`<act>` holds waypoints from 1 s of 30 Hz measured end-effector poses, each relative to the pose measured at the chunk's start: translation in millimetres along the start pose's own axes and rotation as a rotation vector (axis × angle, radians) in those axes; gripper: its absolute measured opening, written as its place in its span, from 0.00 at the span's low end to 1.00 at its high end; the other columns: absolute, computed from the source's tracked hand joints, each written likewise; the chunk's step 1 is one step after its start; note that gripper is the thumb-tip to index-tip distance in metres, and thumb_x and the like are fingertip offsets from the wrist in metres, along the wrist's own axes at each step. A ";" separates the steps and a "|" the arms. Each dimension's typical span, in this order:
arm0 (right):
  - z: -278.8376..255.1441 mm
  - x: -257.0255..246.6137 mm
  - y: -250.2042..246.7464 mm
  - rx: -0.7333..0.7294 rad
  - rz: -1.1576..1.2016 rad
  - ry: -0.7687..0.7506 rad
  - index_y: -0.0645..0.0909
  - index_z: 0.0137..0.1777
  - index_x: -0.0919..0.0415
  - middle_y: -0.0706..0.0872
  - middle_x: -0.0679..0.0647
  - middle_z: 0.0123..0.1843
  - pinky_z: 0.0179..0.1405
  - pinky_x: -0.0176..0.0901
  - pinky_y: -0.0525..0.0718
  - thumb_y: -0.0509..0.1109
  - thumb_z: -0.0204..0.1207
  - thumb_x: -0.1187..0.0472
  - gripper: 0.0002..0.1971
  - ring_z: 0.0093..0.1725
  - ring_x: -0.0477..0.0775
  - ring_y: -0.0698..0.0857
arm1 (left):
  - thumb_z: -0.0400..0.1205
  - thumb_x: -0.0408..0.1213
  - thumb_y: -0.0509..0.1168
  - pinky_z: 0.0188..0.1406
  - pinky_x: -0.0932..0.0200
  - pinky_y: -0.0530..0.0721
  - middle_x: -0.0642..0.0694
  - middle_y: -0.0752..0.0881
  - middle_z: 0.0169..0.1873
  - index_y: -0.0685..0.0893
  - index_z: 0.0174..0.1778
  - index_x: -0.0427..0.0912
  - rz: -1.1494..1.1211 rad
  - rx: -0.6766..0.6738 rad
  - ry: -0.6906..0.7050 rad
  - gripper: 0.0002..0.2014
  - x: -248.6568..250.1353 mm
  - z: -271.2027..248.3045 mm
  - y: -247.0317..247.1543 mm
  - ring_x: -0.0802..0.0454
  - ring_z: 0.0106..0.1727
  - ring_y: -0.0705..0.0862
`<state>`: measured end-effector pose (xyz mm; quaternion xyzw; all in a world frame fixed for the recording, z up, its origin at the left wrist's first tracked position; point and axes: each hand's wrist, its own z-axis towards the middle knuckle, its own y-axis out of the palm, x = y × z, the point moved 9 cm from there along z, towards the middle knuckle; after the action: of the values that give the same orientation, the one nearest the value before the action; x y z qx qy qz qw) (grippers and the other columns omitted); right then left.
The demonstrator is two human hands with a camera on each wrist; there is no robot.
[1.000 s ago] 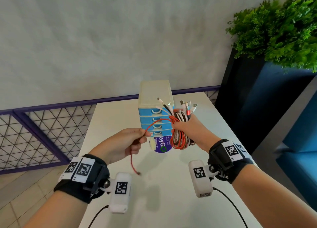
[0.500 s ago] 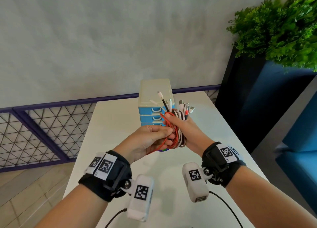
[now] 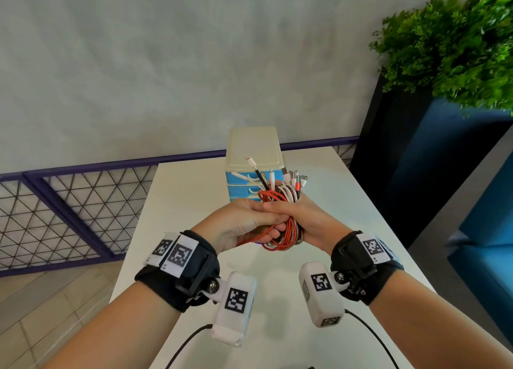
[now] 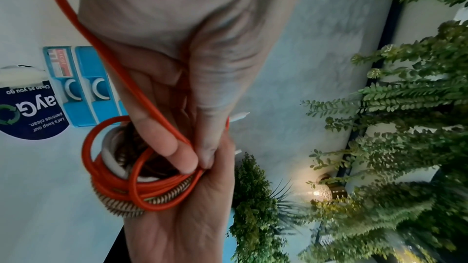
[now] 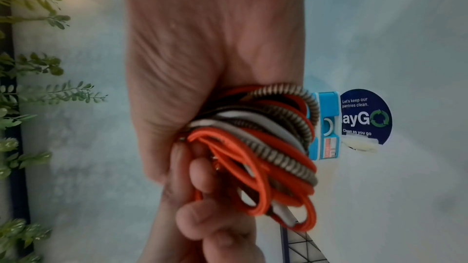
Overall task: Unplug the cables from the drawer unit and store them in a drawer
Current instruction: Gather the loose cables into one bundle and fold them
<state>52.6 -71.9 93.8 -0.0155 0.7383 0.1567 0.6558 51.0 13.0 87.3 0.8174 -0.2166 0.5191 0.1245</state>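
A coiled bundle of cables (image 3: 286, 230), red, white, black and braided, sits in my right hand (image 3: 299, 218), whose fingers wrap round it; plug ends stick up above the fist. My left hand (image 3: 249, 221) presses against the bundle and pinches the loose red cable (image 4: 131, 79) between thumb and fingers. Both hands hover above the white table (image 3: 327, 185), just in front of the drawer unit (image 3: 252, 157), a cream-topped tower with blue drawers, all closed. The bundle's coils (image 5: 266, 147) show close up in the right wrist view.
A round dark sticker (image 5: 364, 117) lies on the table at the foot of the drawer unit. A dark planter (image 3: 394, 160) with green foliage stands right of the table. A purple mesh railing (image 3: 69, 216) runs along the left.
My left hand has drawn the red cable in from the left and closed against the bundle in my right hand. Both hands have risen slightly toward me.
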 end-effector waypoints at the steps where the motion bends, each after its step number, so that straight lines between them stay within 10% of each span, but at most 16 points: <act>1: 0.7 0.7 -3.7 0.045 -0.022 0.001 0.83 0.49 0.60 0.89 0.50 0.30 0.31 0.37 0.85 0.71 0.77 0.69 0.05 0.30 0.46 0.88 | 0.77 0.34 0.72 0.23 0.70 0.83 0.50 0.88 0.25 0.87 0.38 0.39 -0.004 0.011 0.002 0.03 0.2 -0.4 0.7 0.62 0.21 0.84; 9: 8.1 -14.4 -48.1 0.414 -0.026 -0.153 0.80 0.56 0.54 0.88 0.52 0.42 0.41 0.49 0.88 0.70 0.75 0.73 0.16 0.41 0.54 0.89 | 0.87 0.49 0.56 0.13 0.68 0.56 0.53 0.70 0.21 0.76 0.38 0.44 -0.021 -0.134 -0.006 0.16 -14.2 -11.4 14.7 0.60 0.15 0.59; 16: 3.5 -21.2 -75.6 0.561 0.070 -0.155 0.77 0.60 0.50 0.88 0.55 0.46 0.39 0.47 0.90 0.72 0.75 0.68 0.17 0.43 0.50 0.91 | 0.88 0.49 0.53 0.24 0.66 0.61 0.53 0.65 0.25 0.77 0.39 0.48 -0.023 -0.467 -0.248 0.15 -74.5 -28.9 18.5 0.59 0.21 0.60; 19: 5.4 -14.9 -73.4 0.535 0.080 -0.086 0.76 0.65 0.57 0.89 0.61 0.50 0.30 0.42 0.88 0.73 0.75 0.66 0.19 0.40 0.49 0.92 | 0.88 0.42 0.54 0.29 0.65 0.67 0.52 0.71 0.28 0.82 0.43 0.47 0.175 -0.317 -0.226 0.13 -81.5 -19.0 -1.2 0.58 0.24 0.67; 24: 9.6 -7.8 -49.7 0.257 -0.080 0.055 0.81 0.59 0.62 0.90 0.61 0.46 0.44 0.47 0.90 0.74 0.74 0.68 0.14 0.45 0.56 0.91 | 0.82 0.36 0.65 0.30 0.75 0.72 0.56 0.84 0.33 0.87 0.38 0.47 0.704 0.234 0.273 0.09 -14.8 -5.3 -51.7 0.62 0.32 0.78; 30: 5.8 -0.4 -12.5 0.001 -0.163 0.123 0.85 0.59 0.61 0.90 0.62 0.49 0.55 0.55 0.88 0.76 0.73 0.66 0.15 0.49 0.61 0.90 | 0.76 0.33 0.73 0.36 0.75 0.72 0.57 0.85 0.34 0.87 0.38 0.44 0.688 0.345 0.648 0.03 39.4 -22.1 -39.7 0.63 0.37 0.79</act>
<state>61.1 -82.4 91.0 -0.0849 0.7734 0.1013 0.6199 67.1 48.3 133.2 0.5041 -0.3351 0.7853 -0.1299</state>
